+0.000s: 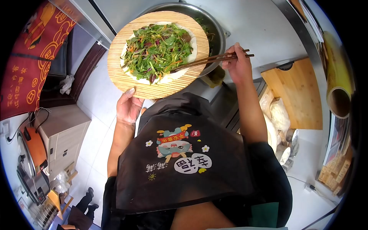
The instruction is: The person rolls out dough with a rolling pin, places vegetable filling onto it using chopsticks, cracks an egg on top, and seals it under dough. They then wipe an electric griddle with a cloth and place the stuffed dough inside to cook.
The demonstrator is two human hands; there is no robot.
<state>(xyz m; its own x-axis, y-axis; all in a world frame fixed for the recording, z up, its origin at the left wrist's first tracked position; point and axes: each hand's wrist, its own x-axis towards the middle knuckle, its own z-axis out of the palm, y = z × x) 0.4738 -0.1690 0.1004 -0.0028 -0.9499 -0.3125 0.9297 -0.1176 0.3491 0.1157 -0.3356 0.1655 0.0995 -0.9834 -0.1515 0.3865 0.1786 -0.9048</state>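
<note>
My left hand (130,107) grips the near edge of a round ribbed bamboo board (115,65), thumb on top and the other fingers underneath, partly hidden. On the board lies a round sheet of pale dough (194,44), covered with a heap of shredded green vegetables (159,50) with orange and purple bits. My right hand (238,64) is closed around a pair of brown chopsticks (209,60). Their tips touch the right side of the vegetables. Behind the board, partly covered by it, stands a large metal bowl (219,36) with more greens inside.
A wooden board (295,96) lies at the right, beside pale dough-like lumps (280,115) and metal cups (293,136). A bamboo tube (339,101) is at the far right. At the left are a cabinet (63,130) and a red banner (28,73). Another person's feet (90,197) show lower left.
</note>
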